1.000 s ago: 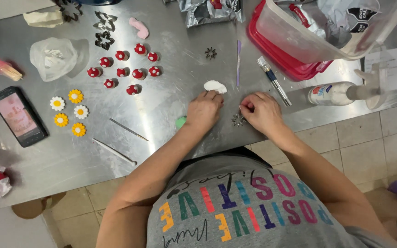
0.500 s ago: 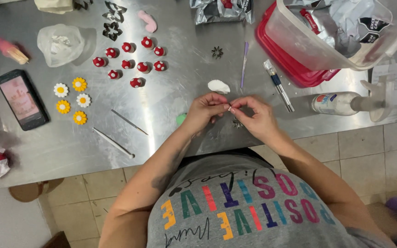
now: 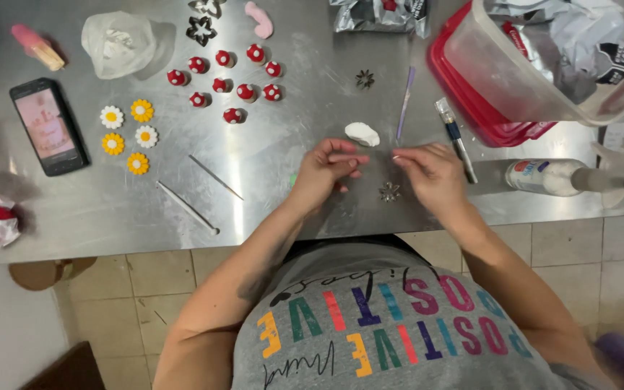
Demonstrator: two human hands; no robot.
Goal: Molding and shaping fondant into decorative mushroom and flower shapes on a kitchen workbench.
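Now both hands sit mid-frame, left hand [image 3: 326, 170] and right hand [image 3: 431, 173] pinching maybe a tiny bit between fingertips, white lump [image 3: 362, 133] just above — keep it gentle.

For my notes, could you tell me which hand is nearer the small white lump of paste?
Left. The left hand sits just below the small white lump of paste; the right hand lies farther off, to its right.

Table [image 3: 269, 188]: brushed metal, dull sheen, smeary reflections. White lump [image 3: 362, 133]: soft matt paste. Small flower cutter [image 3: 389, 191], centre frame: shiny metal. Tub [image 3: 543, 79], upper right: clear glossy plastic, red lid. Phone [image 3: 45, 126], left: glossy screen. Floor tiles [image 3: 167, 282]: matt beige.
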